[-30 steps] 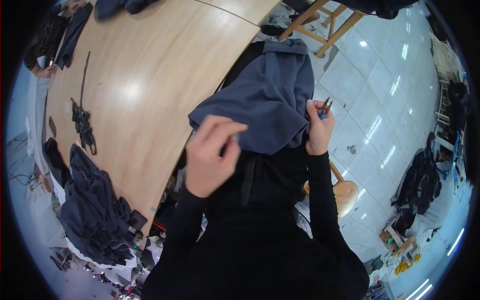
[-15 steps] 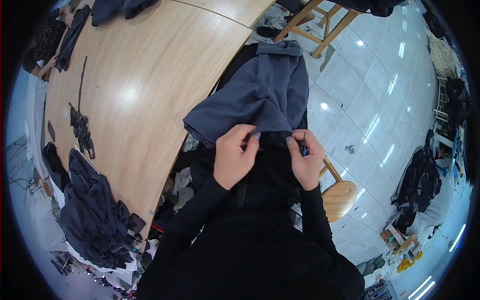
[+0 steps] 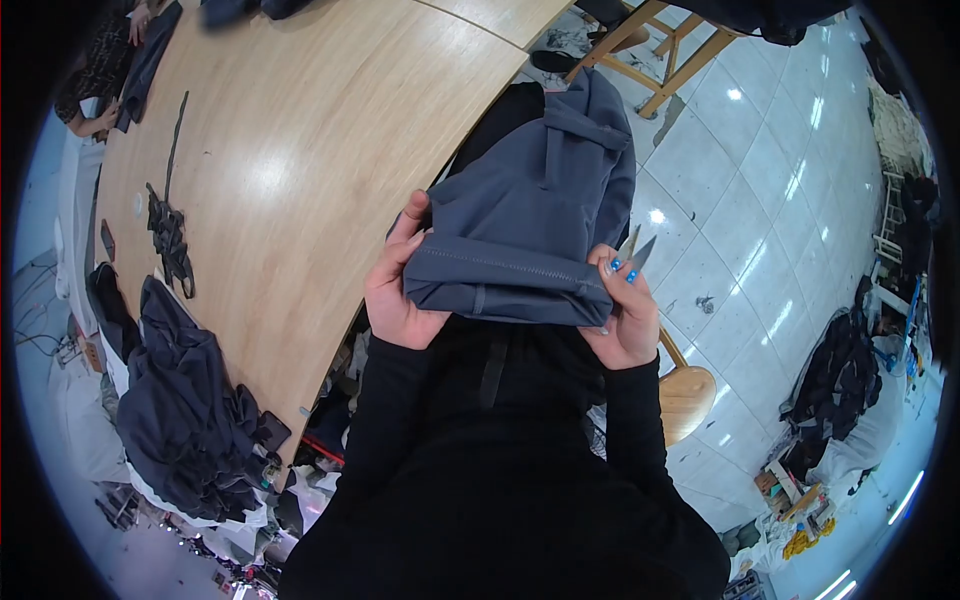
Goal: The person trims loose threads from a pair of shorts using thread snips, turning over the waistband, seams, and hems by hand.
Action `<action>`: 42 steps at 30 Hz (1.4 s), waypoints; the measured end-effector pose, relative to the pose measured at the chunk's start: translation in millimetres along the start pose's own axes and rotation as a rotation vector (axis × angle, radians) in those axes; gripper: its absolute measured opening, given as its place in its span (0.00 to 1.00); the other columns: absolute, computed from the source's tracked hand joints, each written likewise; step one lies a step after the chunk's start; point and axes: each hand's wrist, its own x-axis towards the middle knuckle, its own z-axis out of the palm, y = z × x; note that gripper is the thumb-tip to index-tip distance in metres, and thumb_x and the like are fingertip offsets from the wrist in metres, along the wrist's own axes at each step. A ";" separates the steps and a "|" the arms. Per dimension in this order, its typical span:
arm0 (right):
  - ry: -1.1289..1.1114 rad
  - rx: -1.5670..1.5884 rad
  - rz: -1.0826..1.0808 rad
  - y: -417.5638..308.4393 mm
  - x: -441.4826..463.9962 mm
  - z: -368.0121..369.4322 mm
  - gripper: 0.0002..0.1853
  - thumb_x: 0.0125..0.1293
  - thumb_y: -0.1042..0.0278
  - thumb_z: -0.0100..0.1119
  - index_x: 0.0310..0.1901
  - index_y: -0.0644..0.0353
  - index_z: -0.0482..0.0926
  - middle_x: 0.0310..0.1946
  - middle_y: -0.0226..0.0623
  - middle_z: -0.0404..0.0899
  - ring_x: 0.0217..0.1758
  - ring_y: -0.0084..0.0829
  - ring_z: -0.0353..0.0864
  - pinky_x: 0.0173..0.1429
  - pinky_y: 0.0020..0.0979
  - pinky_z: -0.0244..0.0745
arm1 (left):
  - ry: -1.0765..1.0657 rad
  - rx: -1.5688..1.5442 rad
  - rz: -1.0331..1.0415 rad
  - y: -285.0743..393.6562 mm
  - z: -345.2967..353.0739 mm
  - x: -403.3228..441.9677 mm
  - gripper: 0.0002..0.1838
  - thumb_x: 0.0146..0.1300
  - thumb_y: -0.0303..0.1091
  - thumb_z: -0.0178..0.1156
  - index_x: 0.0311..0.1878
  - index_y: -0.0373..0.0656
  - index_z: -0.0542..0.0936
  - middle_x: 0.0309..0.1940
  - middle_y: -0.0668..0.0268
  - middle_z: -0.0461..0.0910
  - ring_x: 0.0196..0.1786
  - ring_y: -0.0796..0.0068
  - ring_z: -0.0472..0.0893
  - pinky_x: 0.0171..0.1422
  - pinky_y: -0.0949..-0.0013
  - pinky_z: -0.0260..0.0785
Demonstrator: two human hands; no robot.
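Slate-grey cloth (image 3: 520, 205) is lying in front of my body, just beside the table (image 3: 300, 130), and its near end is now showing me a folded band with a stitched line (image 3: 500, 262) running across it. A moment ago both my hands were pinching close together at the near edge; now they are standing apart, one at each end of the band, and the fold is spreading wide between them. That is leaving the stitching facing up, where I am able to see it along most of its length.

My left hand (image 3: 398, 300) is gripping the left end, thumb up by the cloth's side, though I can't tell how the hidden fingertips are pressing. My right hand (image 3: 630, 322) is grasping the right end and also keeping hold of the small snips (image 3: 644, 257), whose blades are now pointing up and away, apart from each other, over the tiled floor (image 3: 750, 190). The far part of the cloth is stretching away from me, with a narrow strip (image 3: 553, 160) now showing on its upper face.
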 end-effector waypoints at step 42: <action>-0.063 -0.079 -0.138 -18.0 -5.3 21.0 0.07 0.82 0.73 0.64 0.53 0.59 0.74 0.43 0.34 0.82 0.29 0.11 0.71 0.25 0.16 0.54 | -0.168 0.838 0.158 -17.2 29.7 -11.2 0.49 0.55 0.13 0.75 0.81 0.36 0.67 0.77 0.58 0.73 0.77 0.67 0.78 0.82 0.65 0.71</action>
